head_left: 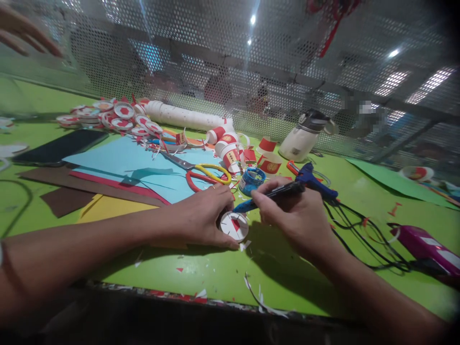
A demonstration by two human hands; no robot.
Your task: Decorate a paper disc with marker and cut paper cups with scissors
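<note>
White disc [234, 225] with a red patch at its middle is held flat on the green table [201, 273], just below the centre of the frame. It is pinched at its left edge by the curled fingers of the left hand [201, 218]. A dark pen [273, 194] with a blue end is gripped in the closed right hand [291, 215], with the blue end set at the disc's upper rim. Thin dark marks can be made out around the disc's face, so the marking is judged to be partly done; how much is left cannot be told. A heap of similar red-and-white discs [111, 115], apparently finished, is seen in the upper left. Scissors [203, 171], coloured paper sheets [136, 163] and decorated paper cups [228, 146] lie above the hands, so stock for further pieces appears to be at hand. Paper scraps [247, 245] are scattered below the disc.
</note>
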